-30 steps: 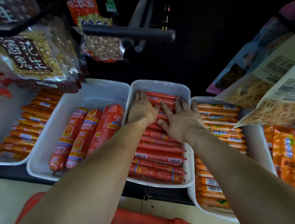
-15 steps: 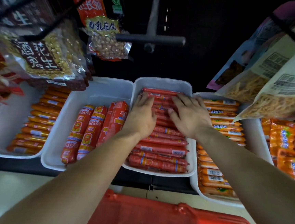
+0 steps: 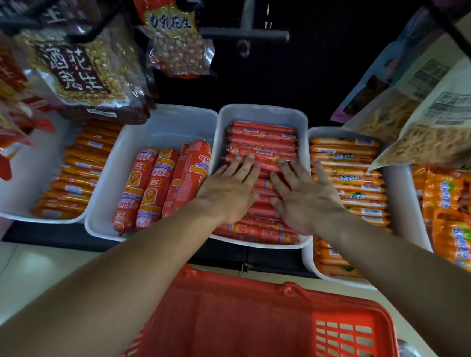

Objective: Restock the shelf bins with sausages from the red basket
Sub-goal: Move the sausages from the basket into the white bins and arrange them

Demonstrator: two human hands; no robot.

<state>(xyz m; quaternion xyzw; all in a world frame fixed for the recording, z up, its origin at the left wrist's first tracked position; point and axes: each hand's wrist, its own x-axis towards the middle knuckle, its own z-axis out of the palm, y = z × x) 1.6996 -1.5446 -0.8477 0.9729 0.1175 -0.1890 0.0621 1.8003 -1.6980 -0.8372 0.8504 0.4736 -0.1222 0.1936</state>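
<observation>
- A red basket [image 3: 244, 330] fills the bottom of the view, below the shelf [image 3: 126, 244] edge and under both outstretched arms; what it holds cannot be made out.
- White bins line the shelf side by side: a left bin [image 3: 13, 201] with thin orange sticks, a wide bin [image 3: 171, 121] with three fat red sausages [image 3: 159, 188] lying lengthwise, a middle bin [image 3: 262, 113] stacked with thin red sausages [image 3: 263, 141] lying crosswise, and a right bin [image 3: 396, 209] packed with orange sausages [image 3: 349, 171].
- Bags of peanuts [image 3: 78, 70] hang from hooks at upper left; pale snack bags [image 3: 439, 110] hang at upper right, above orange packets [image 3: 458, 220] at the far right of the shelf.
- The left hand [image 3: 229, 190] lies flat, palm down and fingers spread, on the red sausages near the middle bin's left wall, gripping nothing.
- The right hand [image 3: 306, 197] lies the same way just beside it, fingers splayed across the stack toward the right wall, likewise empty.
- The two hands sit close together but apart, a narrow strip of sausages showing between them.
</observation>
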